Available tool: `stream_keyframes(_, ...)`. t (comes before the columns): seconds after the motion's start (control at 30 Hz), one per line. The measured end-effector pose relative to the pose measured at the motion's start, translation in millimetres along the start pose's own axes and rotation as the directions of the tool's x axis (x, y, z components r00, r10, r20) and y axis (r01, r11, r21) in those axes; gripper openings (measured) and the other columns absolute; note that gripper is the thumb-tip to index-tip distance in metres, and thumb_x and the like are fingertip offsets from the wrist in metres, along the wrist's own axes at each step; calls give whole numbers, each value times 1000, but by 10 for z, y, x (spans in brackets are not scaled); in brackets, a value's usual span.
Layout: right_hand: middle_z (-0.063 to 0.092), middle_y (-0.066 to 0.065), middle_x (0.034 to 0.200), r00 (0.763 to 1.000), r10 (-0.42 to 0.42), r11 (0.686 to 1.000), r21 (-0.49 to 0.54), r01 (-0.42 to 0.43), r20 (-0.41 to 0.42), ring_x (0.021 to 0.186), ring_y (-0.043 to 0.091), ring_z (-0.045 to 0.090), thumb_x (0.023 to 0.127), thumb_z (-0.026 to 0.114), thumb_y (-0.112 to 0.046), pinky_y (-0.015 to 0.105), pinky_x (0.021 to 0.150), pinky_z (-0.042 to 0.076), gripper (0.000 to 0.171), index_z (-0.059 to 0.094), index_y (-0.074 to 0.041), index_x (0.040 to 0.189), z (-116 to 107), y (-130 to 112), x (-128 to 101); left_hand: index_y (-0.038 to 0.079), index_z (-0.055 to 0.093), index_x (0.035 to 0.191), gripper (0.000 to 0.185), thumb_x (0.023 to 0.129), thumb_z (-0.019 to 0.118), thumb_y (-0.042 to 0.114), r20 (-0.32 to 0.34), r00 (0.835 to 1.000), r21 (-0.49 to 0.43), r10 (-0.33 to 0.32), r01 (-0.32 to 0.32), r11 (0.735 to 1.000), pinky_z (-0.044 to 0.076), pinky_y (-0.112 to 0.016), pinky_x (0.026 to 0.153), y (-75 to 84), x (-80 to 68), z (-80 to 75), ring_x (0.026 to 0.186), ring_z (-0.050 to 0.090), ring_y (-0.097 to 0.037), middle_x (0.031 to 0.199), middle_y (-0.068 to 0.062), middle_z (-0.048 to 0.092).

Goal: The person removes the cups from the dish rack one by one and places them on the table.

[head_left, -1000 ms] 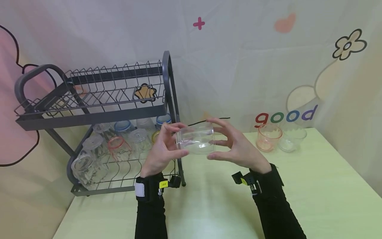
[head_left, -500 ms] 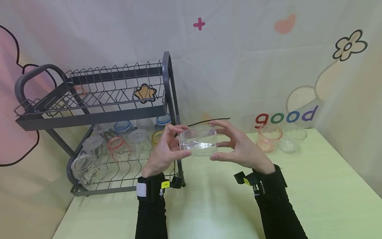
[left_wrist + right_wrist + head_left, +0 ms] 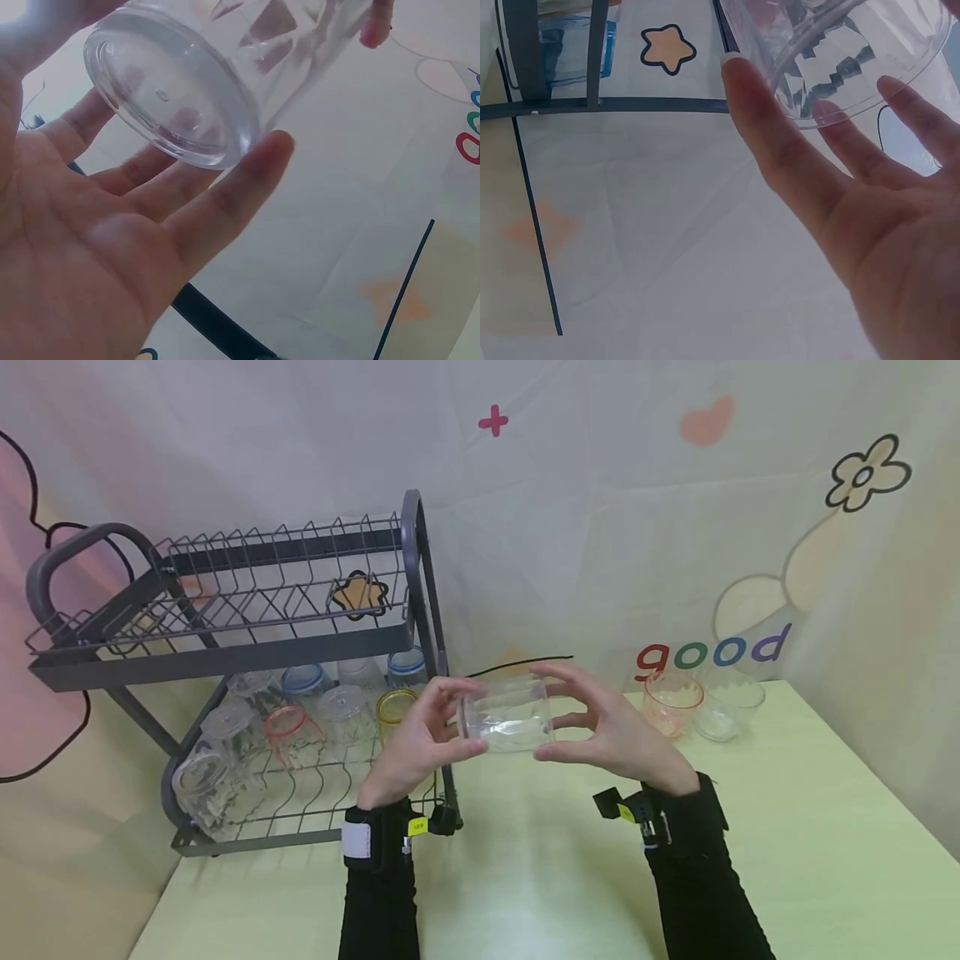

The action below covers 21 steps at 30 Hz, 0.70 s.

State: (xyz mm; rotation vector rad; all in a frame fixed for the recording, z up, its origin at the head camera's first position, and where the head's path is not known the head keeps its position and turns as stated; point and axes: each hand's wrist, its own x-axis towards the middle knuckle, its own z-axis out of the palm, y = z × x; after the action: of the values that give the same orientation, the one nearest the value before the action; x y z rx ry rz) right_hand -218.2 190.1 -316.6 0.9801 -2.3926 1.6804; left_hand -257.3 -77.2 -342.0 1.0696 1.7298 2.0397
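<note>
Both hands hold a clear drinking glass (image 3: 508, 717) on its side in the air, right of the rack. My left hand (image 3: 416, 743) grips the base end with thumb and fingers; the thick round base (image 3: 169, 90) faces the palm in the left wrist view. At the other end, my right hand (image 3: 615, 731) holds the glass by its rim, thumb below and fingers above in the head view. The open mouth (image 3: 862, 64) faces that palm in the right wrist view. Facets show in the glass wall.
On the left stands a two-tier dark dish rack (image 3: 225, 652). Several upturned glasses, such as a pink-rimmed glass (image 3: 294, 735) and a yellow-rimmed glass (image 3: 395, 706), sit on its lower tier. At the table's (image 3: 810, 827) back right are a pink-tinted glass (image 3: 671, 706) and a clear glass (image 3: 726, 710).
Both hands and the glass have shifted slightly to the right, the grip staying at both ends. The head view has turned a little, so the rack and wall appear slightly further left.
</note>
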Motion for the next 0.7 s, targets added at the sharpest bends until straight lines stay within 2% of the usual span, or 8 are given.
stream_keyframes(0.17,41,4,143,1000,18,1000,13,-18,-6,124,34,49,79,83,-10,38,85,56,83,39,-24,148,-22,-29,-31,11,41,139,61,87,73,6,-18,1000,75,11,-10,997,48,-46,97,64,-11,65,128,48,-35,144,-12,44)
stream_keyframes(0.3,43,2,142,1000,13,1000,-4,-13,-4,120,29,54,78,84,-10,38,83,56,84,40,-25,148,-65,-58,-73,12,42,141,62,87,71,3,-18,1000,143,2,0,990,49,-44,97,103,-27,120,128,49,-32,144,-9,44)
stream_keyframes(0.43,43,-3,143,1000,5,999,-46,-5,-6,119,23,54,77,85,-9,38,83,56,84,42,-27,147,-154,-79,-136,11,37,146,70,86,74,4,-1,1000,249,-5,5,968,42,-40,104,104,-54,119,136,40,-24,149,-3,38)
stream_keyframes(0.5,42,-5,144,1000,-4,996,-85,3,-8,121,19,52,76,85,-11,37,85,56,83,43,-27,146,-216,-82,-173,12,35,148,74,86,75,6,12,1000,319,-24,20,948,40,-39,107,108,-90,85,138,36,-21,151,-1,36)
stream_keyframes(0.6,42,-4,145,1000,-10,986,-165,9,-6,124,17,49,76,86,-13,35,88,54,82,44,-25,145,-335,-93,-240,16,35,149,76,86,77,12,22,997,437,-74,57,897,39,-42,107,154,-171,8,138,36,-22,151,0,36)
stream_keyframes(0.7,43,-1,145,1000,5,966,-258,-1,14,123,19,50,76,86,-16,32,85,55,82,43,-22,146,-491,-94,-304,17,37,149,76,85,78,21,13,991,555,-132,102,825,40,-45,106,244,-255,-76,135,40,-25,150,-1,38)
